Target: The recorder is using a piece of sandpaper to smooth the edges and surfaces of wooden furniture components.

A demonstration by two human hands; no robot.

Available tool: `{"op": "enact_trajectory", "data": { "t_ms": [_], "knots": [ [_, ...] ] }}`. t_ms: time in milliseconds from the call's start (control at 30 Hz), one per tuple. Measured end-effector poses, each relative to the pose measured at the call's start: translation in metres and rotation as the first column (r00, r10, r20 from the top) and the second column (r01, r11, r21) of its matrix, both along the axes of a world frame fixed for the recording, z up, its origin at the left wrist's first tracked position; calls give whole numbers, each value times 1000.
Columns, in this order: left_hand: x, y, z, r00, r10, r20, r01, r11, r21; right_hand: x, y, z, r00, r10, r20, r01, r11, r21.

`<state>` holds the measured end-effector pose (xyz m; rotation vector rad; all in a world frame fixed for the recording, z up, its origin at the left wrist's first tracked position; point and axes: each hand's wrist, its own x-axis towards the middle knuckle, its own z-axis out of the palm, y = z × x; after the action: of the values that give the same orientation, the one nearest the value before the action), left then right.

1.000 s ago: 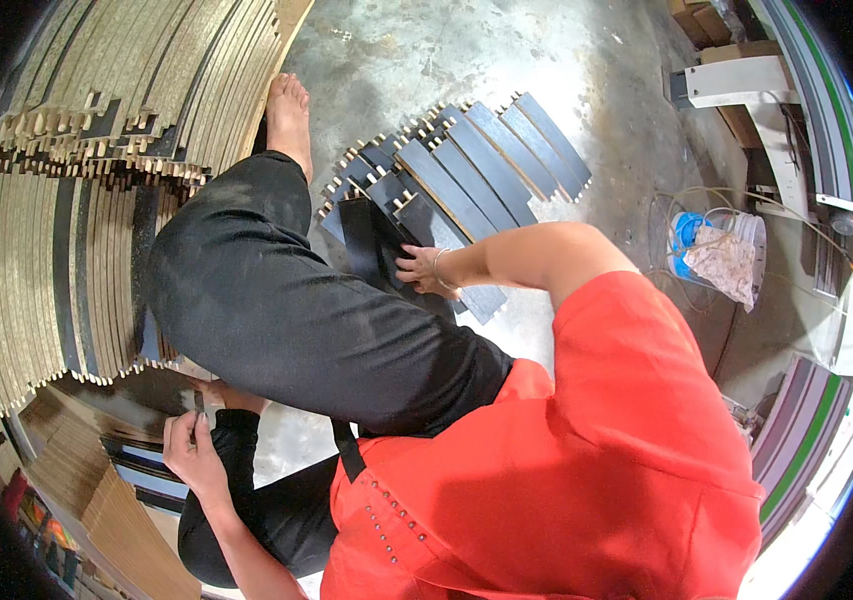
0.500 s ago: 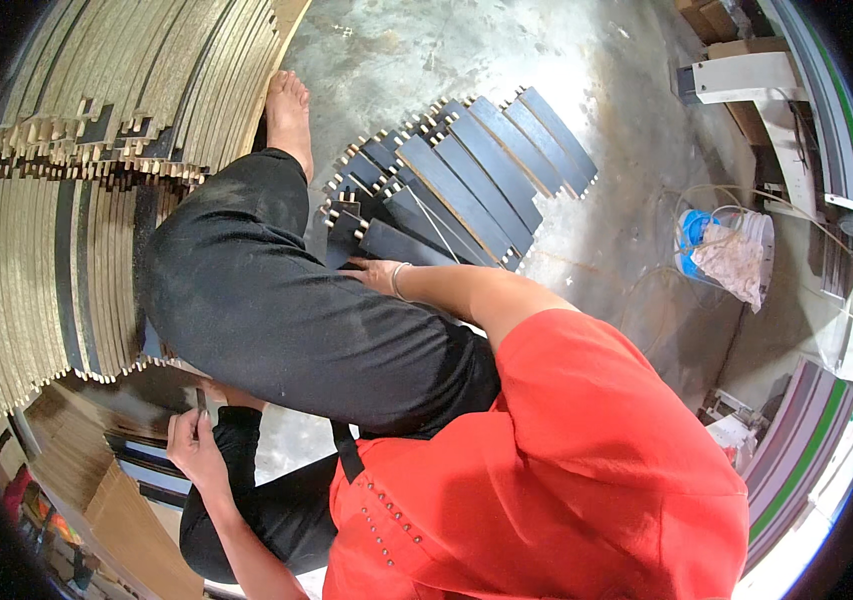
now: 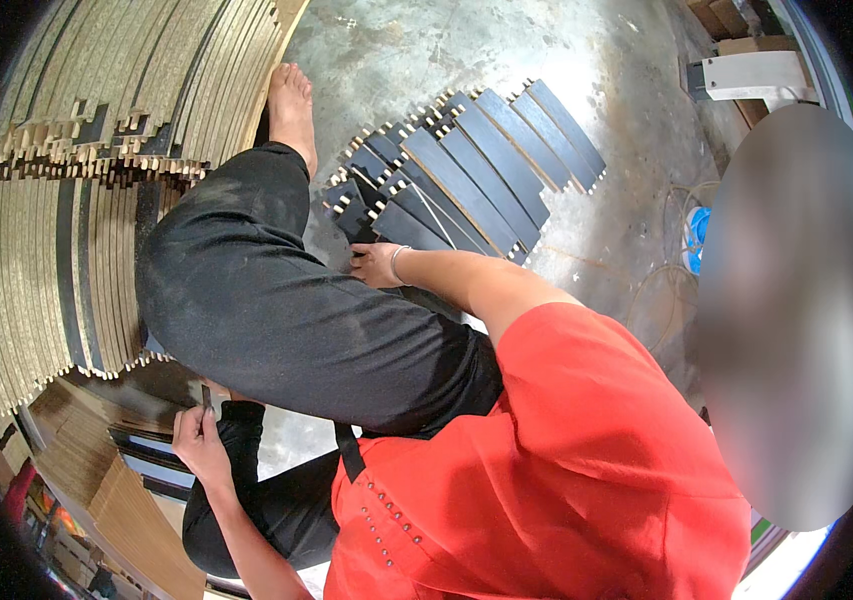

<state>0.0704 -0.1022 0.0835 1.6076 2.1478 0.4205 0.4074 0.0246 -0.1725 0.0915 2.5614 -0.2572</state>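
My left hand (image 3: 202,447) is closed, pinching a small dark strip (image 3: 206,396) that sticks up from the fingers beside my lower leg. My right hand (image 3: 378,265), with a thin bracelet at the wrist, reaches down past my raised knee to the near edge of several dark panels (image 3: 466,180). Its fingers are curled, and what they grip is hidden by the hand and my leg. The panels lie fanned out on the floor, pale wooden dowels standing out of their ends.
Tall stacks of boards (image 3: 21,270) with dowels along their ends stand at the left. Below them is a brown cardboard sheet (image 3: 151,525). A blue container (image 3: 696,240) and loose hose lie on the concrete floor (image 3: 616,60) at the right. A blurred grey patch covers the far right.
My right hand has risen slightly and shifted toward the panels. My left hand keeps its hold on the strip. A blurred patch now covers the right side.
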Motion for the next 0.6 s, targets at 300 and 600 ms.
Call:
{"op": "enact_trajectory", "data": {
  "t_ms": [300, 600],
  "knots": [
    [4, 1, -1, 999, 3, 36, -3, 1000, 19, 21, 0, 32, 958, 118, 261, -99, 991, -88],
    [7, 2, -1, 1000, -15, 23, 14, 1000, 27, 79, -29, 11, 954, 291, 69, -292, 956, 0]
  ]
}}
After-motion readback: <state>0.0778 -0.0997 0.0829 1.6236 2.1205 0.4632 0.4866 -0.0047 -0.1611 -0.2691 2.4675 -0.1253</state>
